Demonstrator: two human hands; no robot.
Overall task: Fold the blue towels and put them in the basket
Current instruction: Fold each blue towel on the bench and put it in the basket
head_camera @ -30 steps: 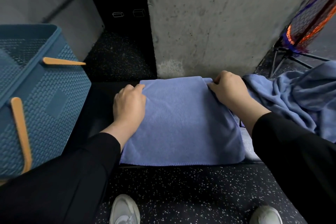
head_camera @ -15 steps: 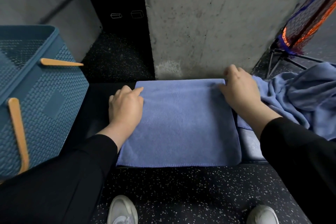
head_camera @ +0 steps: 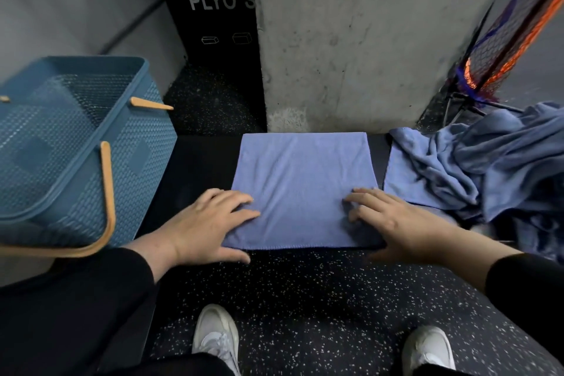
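Observation:
A folded blue towel (head_camera: 300,189) lies flat on the dark bench, square to the concrete pillar. My left hand (head_camera: 207,223) holds its near left corner, fingers on top and thumb along the front edge below. My right hand (head_camera: 393,223) holds the near right corner the same way, with its fingers bent onto the cloth. A heap of crumpled blue towels (head_camera: 476,168) sits to the right on the bench. The blue woven basket (head_camera: 131,168) with tan handles stands to the left, open at the top.
A concrete pillar (head_camera: 351,40) rises just behind the bench, with a black plyo box (head_camera: 213,24) beside it. An orange and blue net on a stand (head_camera: 503,40) leans at the far right. My white shoes (head_camera: 216,339) stand on speckled floor below.
Both hands have slid from the towel's far corners back to its near corners. The towel now lies smoother and narrower, apart from the heap at the right.

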